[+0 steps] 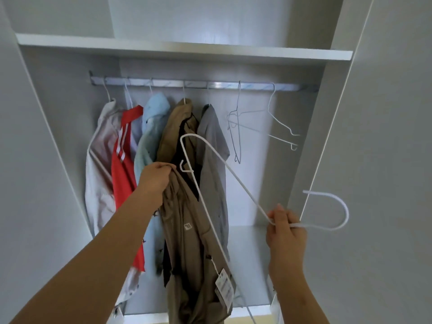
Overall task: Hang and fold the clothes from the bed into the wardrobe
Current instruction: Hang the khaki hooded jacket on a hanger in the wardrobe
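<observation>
Both forearms reach in from the bottom edge. The left grip [157, 177] is fingers curled, bunching the top of a khaki garment [187, 253]. That is the task item: held up in front of the open wardrobe, it hangs straight down from the hand and runs out of the bottom of the frame. A paper tag [225, 287] dangles on a string at its lower right, and there is a small pale patch mid-way up. The right grip [285, 230] pinches a white hanger [240, 181] at the neck, thumb and fingers closed on the wire. The hook sticks out to the right past the wardrobe's side panel [304, 136], and the shoulder end points up-left. The hanger's long bar crosses in front of the khaki garment; cannot tell if it touches or is threaded in. The hanger is not on the rail. Behind and below the hands is the wardrobe's bottom board [247, 249]. Further in, five items hang on the rail [257, 86], packed to its left: an off-white garment [100, 164], a red top [122, 169] with white stripes, a light blue shirt [153, 120], a brown shirt [174, 129] with something black beside it, and a grey shirt [212, 136]. The held garment overlaps the brown and grey ones. To the right on the same rail are two empty wire hangers [238, 106], tilted and slightly blurred. Above the rail is a white shelf [187, 49].
</observation>
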Available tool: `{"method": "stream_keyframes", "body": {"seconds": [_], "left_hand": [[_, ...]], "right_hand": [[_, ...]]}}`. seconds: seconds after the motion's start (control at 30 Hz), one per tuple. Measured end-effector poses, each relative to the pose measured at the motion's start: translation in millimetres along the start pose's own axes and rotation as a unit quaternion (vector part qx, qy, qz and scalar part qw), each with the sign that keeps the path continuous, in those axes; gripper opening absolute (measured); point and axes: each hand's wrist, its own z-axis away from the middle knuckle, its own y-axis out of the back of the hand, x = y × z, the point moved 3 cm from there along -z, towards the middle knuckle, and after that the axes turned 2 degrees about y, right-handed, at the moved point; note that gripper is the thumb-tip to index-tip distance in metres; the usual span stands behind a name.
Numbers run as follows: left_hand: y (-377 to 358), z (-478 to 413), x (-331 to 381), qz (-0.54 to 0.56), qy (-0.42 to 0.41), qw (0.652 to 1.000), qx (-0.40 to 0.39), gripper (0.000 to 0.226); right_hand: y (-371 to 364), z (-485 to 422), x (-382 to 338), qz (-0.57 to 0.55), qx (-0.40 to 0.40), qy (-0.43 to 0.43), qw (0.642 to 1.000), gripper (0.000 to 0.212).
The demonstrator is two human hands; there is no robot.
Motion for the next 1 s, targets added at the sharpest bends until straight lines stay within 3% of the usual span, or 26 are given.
{"method": "stream_keyframes", "body": {"seconds": [0.07, 0.13, 0.4, 0.57, 0.63, 0.73, 0.83, 0.93, 1.0], "left_hand": [[5.4, -9.3, -0.2, 0.091, 0.063, 0.994, 0.006, 0.027], [7.8, -14.6, 3.3, 0.155, 0.060, 0.986, 0.008, 0.019], [6.0, -12.7, 22.7, 0.039, -0.092, 0.994, 0.040, 0.021], [-30.6, 29.5, 30.8, -0.023, -0.164, 0.983, -0.077, 0.028], [-47.9, 52.8, 29.5, 0.002, -0.166, 0.976, -0.143, 0.033], [-64.9, 82.6, 22.3, 0.039, -0.166, 0.951, -0.259, 0.034], [-69.5, 96.0, 14.7, 0.011, -0.176, 0.919, -0.354, 0.041], [-65.0, 94.5, 8.7, -0.064, -0.215, 0.899, -0.377, 0.039], [-59.7, 91.7, 5.4, -0.161, -0.330, 0.877, -0.311, 0.025]], "right_hand": [[2.5, -3.1, -0.5, -0.017, 0.005, -0.016, 1.000, 0.047], [3.3, -6.6, -1.4, -0.002, -0.009, -0.023, 1.000, 0.043], [15.7, -15.5, -0.9, 0.155, -0.033, -0.007, 0.987, 0.043], [2.8, -7.5, 5.2, 0.205, -0.064, -0.008, 0.977, 0.041], [-2.2, -7.3, 7.3, 0.190, -0.062, -0.012, 0.980, 0.036], [-8.2, -7.6, 10.9, 0.194, -0.058, -0.016, 0.979, 0.022], [-11.8, -7.4, 12.4, 0.196, -0.062, -0.012, 0.979, 0.022], [-12.3, -7.6, 9.6, 0.168, -0.037, -0.013, 0.985, 0.028], [-14.1, -9.0, 6.2, 0.151, -0.032, -0.015, 0.988, 0.031]]}}
